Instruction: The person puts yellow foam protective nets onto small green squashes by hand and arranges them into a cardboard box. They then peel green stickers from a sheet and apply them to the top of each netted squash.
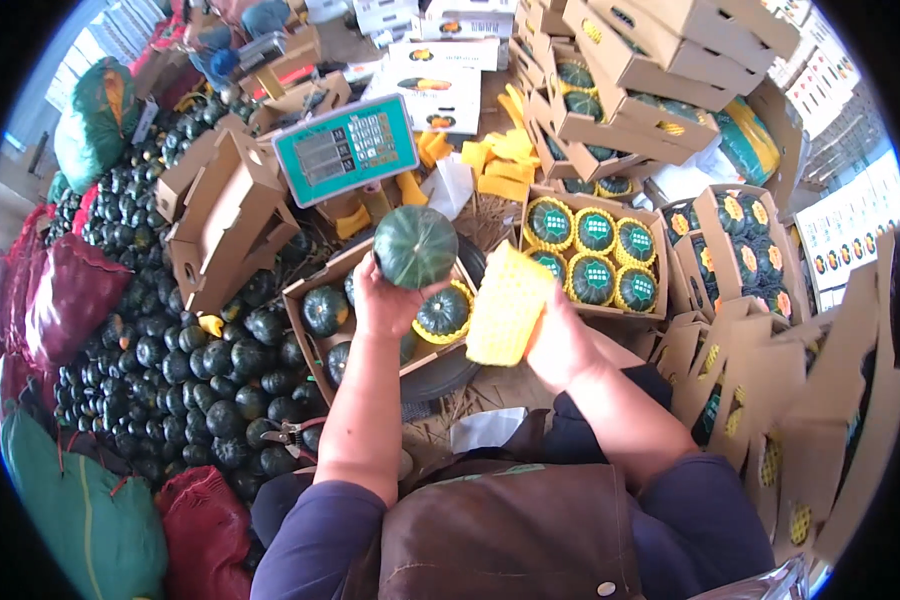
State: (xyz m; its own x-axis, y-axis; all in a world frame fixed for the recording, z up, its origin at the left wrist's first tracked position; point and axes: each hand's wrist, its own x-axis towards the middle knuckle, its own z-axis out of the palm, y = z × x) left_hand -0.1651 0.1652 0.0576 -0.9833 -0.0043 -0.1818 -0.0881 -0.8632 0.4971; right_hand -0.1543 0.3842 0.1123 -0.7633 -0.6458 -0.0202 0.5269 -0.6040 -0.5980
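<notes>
My left hand (387, 298) holds up a dark green squash (415, 247) from below, its ribbed end facing the camera. To the right, my right hand (564, 330) grips a yellow foam net sleeve (508, 304); no squash shows in it. Under my left hand stands a cardboard box (311, 367) with several green squashes; one of them (444, 311) sits in a yellow foam net. Beyond my right hand, a second cardboard box (596, 306) holds several netted squashes with green labels that bear writing. A scale's teal display panel (347, 150) stands behind the held squash.
Loose squashes (229, 420) cover the floor at left, with red-handled pruning shears (291, 436) on them. Flat foam sleeves (506, 165) lie ahead. Stacked cartons (645, 67) rise at the back right, more cartons (787, 420) at right. Mesh sacks (75, 292) stand far left.
</notes>
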